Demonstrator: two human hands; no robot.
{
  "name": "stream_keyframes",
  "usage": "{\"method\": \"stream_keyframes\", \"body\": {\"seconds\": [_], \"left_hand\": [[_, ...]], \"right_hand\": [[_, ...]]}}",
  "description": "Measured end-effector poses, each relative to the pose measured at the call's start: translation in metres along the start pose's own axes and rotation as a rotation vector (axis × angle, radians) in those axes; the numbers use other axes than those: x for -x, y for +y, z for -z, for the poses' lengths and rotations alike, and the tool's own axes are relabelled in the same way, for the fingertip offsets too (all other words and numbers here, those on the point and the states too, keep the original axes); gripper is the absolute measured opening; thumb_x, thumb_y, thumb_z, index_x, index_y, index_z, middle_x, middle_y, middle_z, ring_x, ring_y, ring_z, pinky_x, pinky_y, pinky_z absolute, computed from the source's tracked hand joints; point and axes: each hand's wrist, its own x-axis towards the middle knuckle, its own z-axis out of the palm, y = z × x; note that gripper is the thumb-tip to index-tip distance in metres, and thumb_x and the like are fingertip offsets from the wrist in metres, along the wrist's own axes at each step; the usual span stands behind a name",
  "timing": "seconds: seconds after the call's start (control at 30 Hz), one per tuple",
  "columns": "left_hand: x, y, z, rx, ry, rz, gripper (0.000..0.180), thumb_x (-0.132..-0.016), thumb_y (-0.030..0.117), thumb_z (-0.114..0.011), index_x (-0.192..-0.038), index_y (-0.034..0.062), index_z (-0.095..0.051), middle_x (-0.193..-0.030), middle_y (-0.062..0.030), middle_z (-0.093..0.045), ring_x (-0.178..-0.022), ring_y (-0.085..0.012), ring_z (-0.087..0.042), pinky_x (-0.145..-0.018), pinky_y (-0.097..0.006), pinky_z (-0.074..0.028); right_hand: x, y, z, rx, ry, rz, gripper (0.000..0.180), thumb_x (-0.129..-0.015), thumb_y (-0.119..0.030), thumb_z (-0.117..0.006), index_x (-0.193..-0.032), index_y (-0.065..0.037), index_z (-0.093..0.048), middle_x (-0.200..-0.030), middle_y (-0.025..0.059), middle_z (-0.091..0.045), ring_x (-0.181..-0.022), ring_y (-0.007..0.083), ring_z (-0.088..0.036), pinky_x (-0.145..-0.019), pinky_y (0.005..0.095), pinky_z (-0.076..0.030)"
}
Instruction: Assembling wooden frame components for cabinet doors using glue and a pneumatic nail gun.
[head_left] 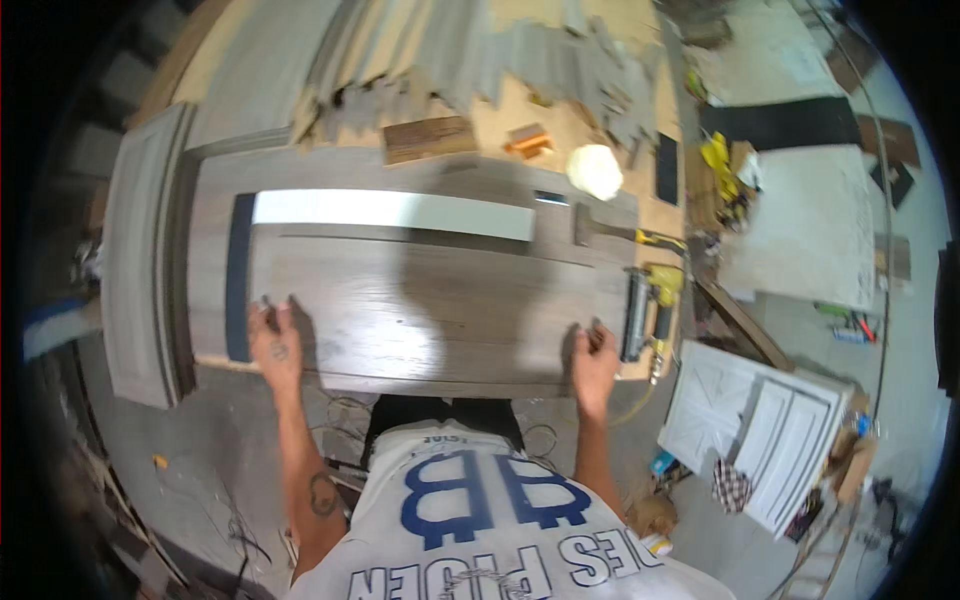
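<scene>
A wide grey wooden panel (470, 310) lies flat on the bench in front of me, with seams along its length and a bright glare. Over its near left part is my left hand (275, 342), thumb and fingers apart, beside a dark strip (238, 280). Near the right end of the panel is my right hand (595, 362), its fingers curled in; a small thing between them cannot be made out. A white strip (390, 212) lies along the panel's far part. To the right of my right hand rests a yellow-green nail gun (660, 300).
Farther right lie a hammer (630, 233) and a round whitish object (595, 172). Grey wood strips (480, 55) are piled at the back, near a brown wood piece (430, 140). Framed grey panels (145, 260) stand left. A white panelled door (750, 420) leans at the lower right.
</scene>
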Motion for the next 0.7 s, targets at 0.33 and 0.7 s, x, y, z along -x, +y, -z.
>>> {"method": "stream_keyframes", "body": {"seconds": [0.33,0.7], "left_hand": [[0.102,-0.023,0.020,0.628,0.144,0.578,0.075,-0.095,0.030,-0.059,-0.145,-0.0116,-0.023,-0.146,-0.0298,-0.034,-0.138,-0.0366,-0.033,-0.114,-0.042,-0.027],[0.108,0.005,0.022,1.466,0.209,0.834,0.078,-0.099,0.025,-0.055,-0.150,-0.0072,-0.005,-0.158,-0.0250,-0.013,-0.148,-0.0268,-0.015,-0.117,-0.032,-0.016]], "right_hand": [[0.014,-0.165,-0.131,0.189,-0.523,0.860,0.051,-0.091,-0.026,-0.061,-0.130,0.005,-0.050,-0.130,0.0247,-0.055,-0.120,0.0395,-0.052,-0.102,0.0446,-0.041],[0.038,-0.274,-0.299,0.189,-0.970,0.833,0.047,-0.087,-0.031,-0.067,-0.120,0.002,-0.061,-0.110,0.0205,-0.068,-0.101,0.0259,-0.067,-0.087,0.0331,-0.051]]}}
